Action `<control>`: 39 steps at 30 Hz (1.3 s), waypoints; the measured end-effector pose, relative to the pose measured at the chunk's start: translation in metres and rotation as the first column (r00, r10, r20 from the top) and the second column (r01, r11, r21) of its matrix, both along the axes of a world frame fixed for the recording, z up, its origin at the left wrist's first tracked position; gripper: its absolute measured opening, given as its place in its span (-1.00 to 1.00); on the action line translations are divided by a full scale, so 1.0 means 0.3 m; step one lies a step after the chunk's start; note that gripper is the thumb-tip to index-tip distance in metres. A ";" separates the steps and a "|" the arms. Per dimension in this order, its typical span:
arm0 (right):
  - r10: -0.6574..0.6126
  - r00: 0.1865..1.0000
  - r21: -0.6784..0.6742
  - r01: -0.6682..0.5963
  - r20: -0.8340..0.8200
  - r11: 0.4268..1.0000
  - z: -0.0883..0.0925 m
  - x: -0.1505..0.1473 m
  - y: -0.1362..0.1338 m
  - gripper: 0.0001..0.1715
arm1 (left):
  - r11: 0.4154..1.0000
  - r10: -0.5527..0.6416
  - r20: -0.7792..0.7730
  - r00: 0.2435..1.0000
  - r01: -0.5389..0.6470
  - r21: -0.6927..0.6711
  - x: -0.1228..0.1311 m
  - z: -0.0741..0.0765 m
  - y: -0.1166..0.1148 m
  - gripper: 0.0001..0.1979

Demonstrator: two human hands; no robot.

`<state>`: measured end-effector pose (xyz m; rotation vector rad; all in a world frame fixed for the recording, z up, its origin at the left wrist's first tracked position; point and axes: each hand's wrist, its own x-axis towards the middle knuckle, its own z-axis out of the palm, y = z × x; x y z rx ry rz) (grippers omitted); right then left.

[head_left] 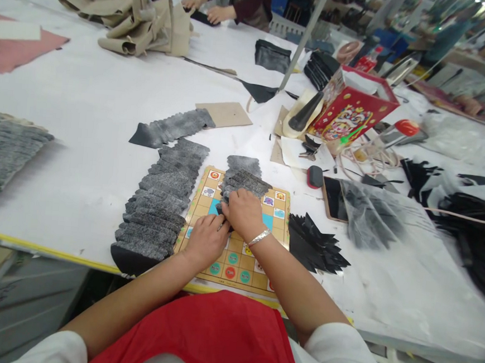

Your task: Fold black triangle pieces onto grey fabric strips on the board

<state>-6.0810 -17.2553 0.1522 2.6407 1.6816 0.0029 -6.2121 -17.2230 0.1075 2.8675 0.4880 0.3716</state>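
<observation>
My left hand [207, 239] and my right hand [244, 212] meet over a printed board [276, 262] with a grid of small coloured pictures. Their fingers are curled closed around a small dark grey leather piece [219, 207], mostly hidden beneath them. Just beyond my right hand lies a short row of overlapping grey pieces [248, 181], partly on the board. To the left of the board a long row of overlapping grey leather pieces [154, 202] runs away from me. A fan of black pieces [315, 243] lies by the board's right edge.
A red gift bag [353, 109] stands beyond, with a cord [370, 158] and a small dark case [314, 176] near it. Clear plastic [374, 214] lies right. Stacked grey pieces [5, 157] sit left. A metal pole [306, 35] rises from the table; a co-worker's hands [220, 15] are opposite.
</observation>
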 end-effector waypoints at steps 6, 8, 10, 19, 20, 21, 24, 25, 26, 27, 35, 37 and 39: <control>-0.015 1.000 -0.028 0.016 0.021 0.999 -0.021 0.014 0.026 -0.75 | 1.000 -0.002 0.005 1.000 0.002 0.004 0.000 -0.005 0.001 -0.74; -0.020 0.999 -0.038 0.021 0.025 0.999 -0.021 0.019 0.020 -0.75 | 1.000 -0.004 -0.007 1.000 0.004 0.003 0.001 0.001 0.003 -0.74; -0.016 0.999 -0.031 0.017 0.035 0.999 -0.015 0.021 0.018 -0.75 | 1.000 -0.009 -0.017 1.000 0.009 0.004 0.003 0.007 0.002 -0.73; 0.015 0.999 -0.090 -0.012 0.034 0.996 0.016 -0.024 0.063 -0.68 | 1.000 -0.006 -0.019 1.000 0.006 -0.006 -0.003 0.001 -0.022 -0.73; 0.012 1.000 -0.092 -0.010 0.024 0.996 0.019 -0.026 0.067 -0.67 | 1.000 -0.011 -0.021 1.000 0.011 -0.007 -0.003 0.001 -0.022 -0.72; 0.009 1.000 -0.091 -0.007 0.014 0.996 0.022 -0.024 0.068 -0.67 | 1.000 -0.015 -0.023 1.000 0.015 -0.007 -0.003 0.002 -0.022 -0.71; -0.008 1.000 -0.063 0.007 -0.018 0.998 0.032 0.009 0.059 -0.71 | 1.000 -0.018 -0.029 0.999 0.018 -0.013 -0.002 0.006 -0.021 -0.66; -0.029 0.999 -0.040 0.027 -0.037 0.999 0.034 0.029 0.051 -0.73 | 1.000 -0.018 -0.031 0.999 0.017 -0.020 -0.002 0.008 -0.020 -0.66; -0.055 0.996 -0.011 0.054 -0.064 0.998 0.036 0.051 0.040 -0.75 | 0.999 -0.016 -0.030 0.999 0.016 -0.029 -0.002 0.011 -0.019 -0.66; -0.082 0.992 0.017 0.084 -0.099 0.996 0.036 0.074 0.028 -0.78 | 0.999 -0.014 -0.028 1.000 0.013 -0.043 -0.001 0.014 -0.016 -0.68; -0.062 0.912 0.163 0.139 -0.406 0.977 0.001 0.146 -0.050 -0.81 | 0.957 0.134 0.254 0.958 -0.058 -0.284 0.058 0.042 0.091 -0.81; -0.029 0.901 0.212 0.134 -0.433 0.968 -0.005 0.138 -0.053 -0.84 | 0.943 0.237 0.268 0.934 -0.156 -0.293 0.104 0.044 0.120 -0.75; -0.005 0.891 0.256 0.136 -0.454 0.957 -0.007 0.131 -0.053 -0.86 | 0.926 0.293 0.202 0.935 -0.225 -0.303 0.156 0.043 0.139 -0.62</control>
